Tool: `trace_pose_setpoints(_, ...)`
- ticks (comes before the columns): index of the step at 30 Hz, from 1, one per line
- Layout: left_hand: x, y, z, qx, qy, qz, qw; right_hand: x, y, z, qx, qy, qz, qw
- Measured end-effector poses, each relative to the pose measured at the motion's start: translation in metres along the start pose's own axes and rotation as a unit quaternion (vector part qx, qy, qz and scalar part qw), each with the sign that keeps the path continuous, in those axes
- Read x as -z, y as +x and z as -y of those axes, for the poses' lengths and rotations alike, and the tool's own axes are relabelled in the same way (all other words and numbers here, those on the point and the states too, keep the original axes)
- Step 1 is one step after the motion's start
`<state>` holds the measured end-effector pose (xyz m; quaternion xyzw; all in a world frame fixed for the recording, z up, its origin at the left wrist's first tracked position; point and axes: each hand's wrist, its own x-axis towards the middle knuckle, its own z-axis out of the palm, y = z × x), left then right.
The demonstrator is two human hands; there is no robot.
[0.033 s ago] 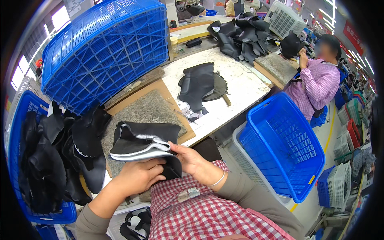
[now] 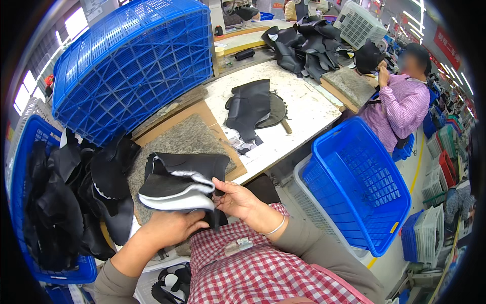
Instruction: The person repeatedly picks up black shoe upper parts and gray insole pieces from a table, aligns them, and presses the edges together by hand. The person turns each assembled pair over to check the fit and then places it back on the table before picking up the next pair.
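Observation:
Over the near edge of the worktable, both hands hold a folded black boot upper [image 2: 179, 163] with a white lining. My left hand [image 2: 174, 228] grips its lower edge, thumb and fingers partly hidden under the piece. At the right end of the fold, my right hand [image 2: 237, 198] pinches the edge between thumb and fingers. The white lining [image 2: 177, 201] bulges out between the dark layers, toward me. Beneath the upper lies a rough grey stone slab [image 2: 195, 129] on a brown board [image 2: 220, 139].
A blue basket [image 2: 76, 276] of black uppers stands at left, below a big tilted blue crate [image 2: 131, 71]. Another black upper [image 2: 250, 106] lies on the white tabletop. An empty blue basket [image 2: 362, 177] is at right. A co-worker [image 2: 400, 104] holds a black piece beyond it.
The fold of the upper has opened wider, showing more white lining. My left hand has shifted slightly down and left, and my right fingers have curled lower along the edge.

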<state>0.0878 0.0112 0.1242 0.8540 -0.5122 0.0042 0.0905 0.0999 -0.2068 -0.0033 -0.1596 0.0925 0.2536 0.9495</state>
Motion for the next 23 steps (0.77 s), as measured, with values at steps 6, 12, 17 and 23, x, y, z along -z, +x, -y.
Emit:
trace_pose_setpoints(6, 0.000, 0.003, -0.006, -0.037, 0.032, -0.047, 0.998, -0.015, -0.001, -0.007, 0.020, -0.047, -0.002, 0.999)
trace_pose_setpoints(12, 0.013, 0.008, -0.013, -0.100, 0.085, -0.043, 0.990, -0.005, -0.004, -0.009, -0.039, -0.005, 0.042, 0.998)
trace_pose_setpoints(17, 0.027, 0.007, -0.015, -0.049, 0.065, 0.028, 0.996, 0.003, -0.004, -0.009, -0.071, 0.049, 0.066, 0.994)
trace_pose_setpoints(23, 0.046, 0.017, -0.006, -0.055, -0.053, 0.156, 0.985, 0.002, -0.004, -0.012, -0.125, 0.085, 0.107, 0.983)
